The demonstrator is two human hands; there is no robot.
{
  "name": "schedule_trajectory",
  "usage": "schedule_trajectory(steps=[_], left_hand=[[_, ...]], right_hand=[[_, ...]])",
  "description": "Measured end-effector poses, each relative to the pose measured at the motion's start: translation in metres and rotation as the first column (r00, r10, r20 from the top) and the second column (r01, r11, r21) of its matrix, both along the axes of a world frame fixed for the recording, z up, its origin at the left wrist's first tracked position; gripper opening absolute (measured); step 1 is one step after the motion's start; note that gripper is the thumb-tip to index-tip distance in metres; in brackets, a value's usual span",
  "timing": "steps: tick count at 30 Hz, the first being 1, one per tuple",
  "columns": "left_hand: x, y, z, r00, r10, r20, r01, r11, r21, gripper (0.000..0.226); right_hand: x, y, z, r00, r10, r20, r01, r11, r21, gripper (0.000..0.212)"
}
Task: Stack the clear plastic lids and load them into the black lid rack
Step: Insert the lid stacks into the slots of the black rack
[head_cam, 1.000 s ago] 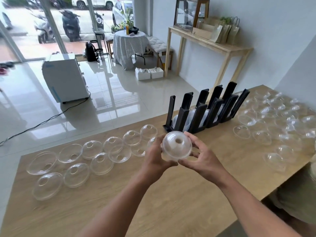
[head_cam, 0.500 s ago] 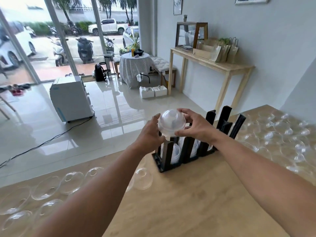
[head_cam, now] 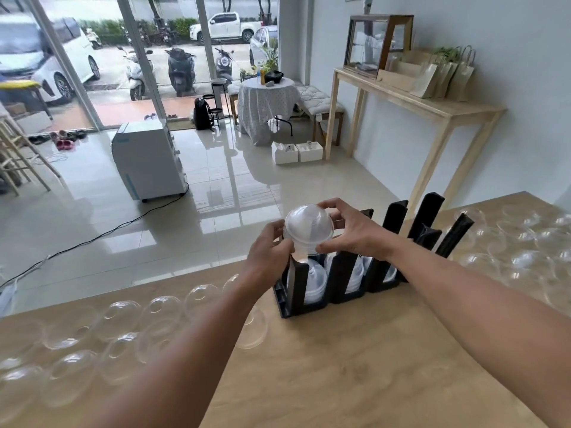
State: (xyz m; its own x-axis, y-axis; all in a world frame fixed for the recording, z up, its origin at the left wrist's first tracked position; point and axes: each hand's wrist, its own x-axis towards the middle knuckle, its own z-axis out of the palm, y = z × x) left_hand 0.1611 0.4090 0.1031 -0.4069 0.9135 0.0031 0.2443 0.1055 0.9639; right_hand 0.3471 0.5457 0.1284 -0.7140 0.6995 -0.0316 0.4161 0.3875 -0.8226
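Observation:
A stack of clear dome lids [head_cam: 308, 231] is held between both hands, dome up, just above the leftmost slot of the black lid rack [head_cam: 312, 299]. My left hand [head_cam: 268, 250] grips the stack's left side and my right hand [head_cam: 350, 230] its right side. The rack's near slots hold lid stacks [head_cam: 312, 281]. Several loose clear lids [head_cam: 123, 332] lie on the wooden table [head_cam: 355, 366] to the left, and more loose lids [head_cam: 525, 248] lie on its right.
The rack's tall black dividers [head_cam: 426, 217] stand along the table's far edge. Beyond the edge, the tiled floor holds a white appliance [head_cam: 148, 163] with a black cable. A wooden console table [head_cam: 417, 100] stands against the right wall.
Both hands carried the lid stack from over the table's middle forward to the rack and lowered it closer to the leftmost slot. The view rose and moved nearer the rack.

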Motion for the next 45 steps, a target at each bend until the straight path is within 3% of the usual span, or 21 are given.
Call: schedule_trajectory(steps=[7, 13, 32, 39, 45], left_hand=[[0.02, -0.016, -0.015, 0.989, 0.071, 0.131, -0.076, 0.997, 0.032, 0.057], [0.021, -0.015, -0.029, 0.973, 0.081, 0.216, -0.084, 0.996, 0.006, 0.037], [0.02, -0.01, -0.069, 0.894, -0.03, 0.447, -0.01, 0.996, 0.087, 0.04], [0.028, -0.008, -0.074, 0.876, 0.023, 0.481, -0.049, 0.998, 0.042, 0.048], [0.034, -0.008, -0.081, 0.898, 0.061, 0.436, -0.053, 0.998, -0.03, 0.065]], right_hand=[[0.002, 0.005, -0.002, 0.997, 0.065, 0.033, -0.065, 0.998, -0.004, 0.087], [-0.003, 0.01, -0.004, 0.989, 0.099, 0.114, -0.103, 0.994, 0.024, 0.085], [-0.019, -0.007, -0.029, 0.939, 0.066, 0.338, -0.162, 0.951, 0.264, 0.08], [-0.036, -0.007, -0.031, 0.826, 0.028, 0.564, -0.21, 0.942, 0.262, 0.079], [-0.058, -0.015, -0.033, 0.539, -0.16, 0.827, -0.365, 0.841, 0.4, 0.097]])
